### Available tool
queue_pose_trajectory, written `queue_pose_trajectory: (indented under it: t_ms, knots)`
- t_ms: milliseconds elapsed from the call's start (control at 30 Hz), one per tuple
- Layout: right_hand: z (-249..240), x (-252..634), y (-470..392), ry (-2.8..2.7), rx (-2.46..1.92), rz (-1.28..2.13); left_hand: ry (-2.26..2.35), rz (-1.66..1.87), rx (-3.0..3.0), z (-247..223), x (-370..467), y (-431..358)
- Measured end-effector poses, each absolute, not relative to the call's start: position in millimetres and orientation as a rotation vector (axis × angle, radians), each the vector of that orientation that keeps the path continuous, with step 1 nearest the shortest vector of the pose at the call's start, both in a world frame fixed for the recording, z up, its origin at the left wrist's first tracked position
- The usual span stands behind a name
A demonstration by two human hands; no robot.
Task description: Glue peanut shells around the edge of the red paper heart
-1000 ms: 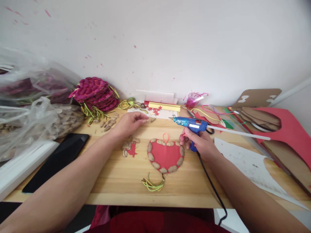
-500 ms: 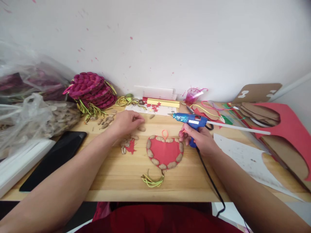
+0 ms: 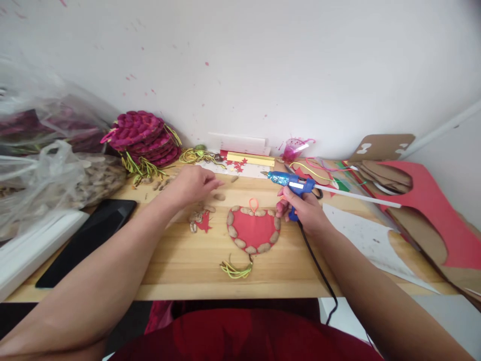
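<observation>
My right hand (image 3: 302,208) is wrapped round the handle of a blue hot glue gun (image 3: 291,183), its nozzle pointing left and a long white glue stick out of its back. Just left of that hand lies a red heart-like card shape (image 3: 253,230) edged with peanuts, with an orange loop (image 3: 254,204) on top and a yellow-green tassel (image 3: 236,269) below. My left hand (image 3: 193,184) is over loose peanuts (image 3: 219,197), its fingers bent and close together; whatever is between them is hidden. Below it are peanut shells (image 3: 195,220) and a red paper scrap (image 3: 205,221).
At left are a bag of peanuts (image 3: 93,175), a black phone (image 3: 88,240) and a stack of magenta peanut pieces (image 3: 141,138). A yellow strip (image 3: 250,159), red paper stars (image 3: 236,164) and a cup (image 3: 292,150) stand along the wall. Red card (image 3: 447,200) lies at right; a black cord (image 3: 319,271) hangs over the edge.
The view has shifted slightly. My left hand has moved a little over the peanuts, its fingers now bent further. My right hand keeps the glue gun beside the red shape.
</observation>
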State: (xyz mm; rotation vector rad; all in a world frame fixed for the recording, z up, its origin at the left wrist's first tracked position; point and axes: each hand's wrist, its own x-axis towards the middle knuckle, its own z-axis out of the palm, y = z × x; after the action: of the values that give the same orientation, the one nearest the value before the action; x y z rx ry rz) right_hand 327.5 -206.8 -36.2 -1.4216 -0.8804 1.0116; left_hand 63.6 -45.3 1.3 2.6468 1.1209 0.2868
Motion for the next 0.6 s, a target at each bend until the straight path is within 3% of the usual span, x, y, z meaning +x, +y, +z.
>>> queue_pose_trajectory:
  t_ms: [600]
  knots:
    - [-36.0,314.7,-212.4,-1.009,-1.557,0.792,0.845,0.077,2.812,1.6,62.5,-43.7]
